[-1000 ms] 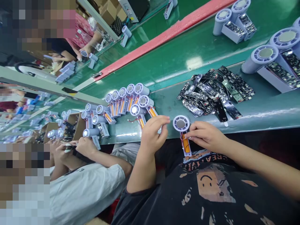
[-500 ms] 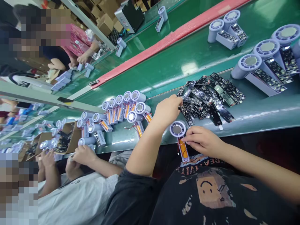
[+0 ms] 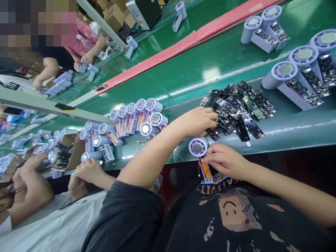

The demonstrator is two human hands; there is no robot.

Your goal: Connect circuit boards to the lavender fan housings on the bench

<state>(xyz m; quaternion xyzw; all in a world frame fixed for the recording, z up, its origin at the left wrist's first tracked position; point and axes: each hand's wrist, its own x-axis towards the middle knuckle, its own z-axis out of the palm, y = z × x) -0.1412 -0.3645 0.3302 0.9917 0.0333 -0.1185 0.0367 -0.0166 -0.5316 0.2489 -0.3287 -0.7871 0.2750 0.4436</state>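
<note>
My left hand (image 3: 198, 121) reaches over the near left edge of a heap of black circuit boards (image 3: 240, 127), its fingers curled down among them. The fingertips are hidden, so what they grip cannot be made out. Below it, at the bench's front edge, a lilac handheld fan (image 3: 197, 147) has its round end towards me and its handle open, showing an orange battery (image 3: 206, 170) and thin red wires. My right hand (image 3: 227, 160) is closed, pinching the side of this handle near the wires.
Several fans with batteries (image 3: 151, 105) stand left of my arm. More fans with boards fitted (image 3: 285, 71) are at the right. A cardboard box of boards (image 3: 76, 154) sits by a co-worker's hands (image 3: 90, 171). A red strip (image 3: 157, 63) runs along the green bench.
My left hand has shifted right and slightly down across the boards. My right hand stays at the fan handle. The co-workers at the left have moved their arms.
</note>
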